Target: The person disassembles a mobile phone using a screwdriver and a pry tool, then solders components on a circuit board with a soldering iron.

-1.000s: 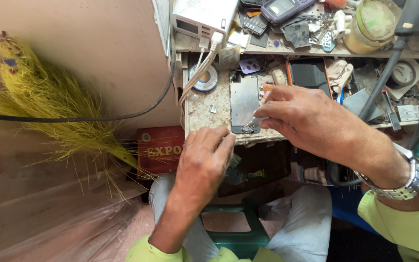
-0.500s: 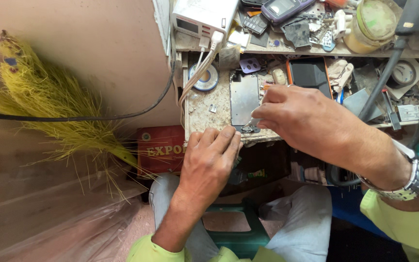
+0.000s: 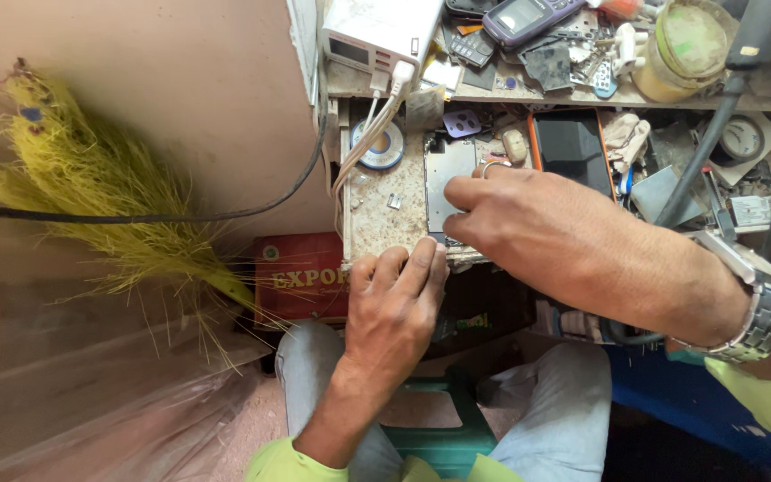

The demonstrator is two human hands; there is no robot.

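At the far right of the shelf stands a round yellowish tub (image 3: 689, 45) with a grimy lid; what is inside cannot be seen. Beside it on the shelf lie a small keypad phone (image 3: 519, 18), loose circuit boards and small parts, and to the left a white charger box (image 3: 377, 36) with pale cables dropping to the counter (image 3: 381, 214).

On the speckled counter lies an opened phone frame (image 3: 448, 174) — grey, face up, near the front edge. The right hand (image 3: 546, 223) comes in from the right and covers the frame's near right part, its fingertips pressed together on it in a narrow grip; whether they pinch anything small cannot be told. The left hand (image 3: 394, 312) rests on the counter's near edge just left of the frame, fingers curled over the rim, its grip empty as far as shows.

Right of the frame lies a dark phone with an orange rim (image 3: 573, 152), and left of it a round solder spool (image 3: 381, 143). The counter's bare room is a narrow strip between spool and near edge — the right side is crowded with tools and scraps. Below the edge sits a red box (image 3: 301, 277); a yellow grass broom (image 3: 91, 196) leans at the left against the wall
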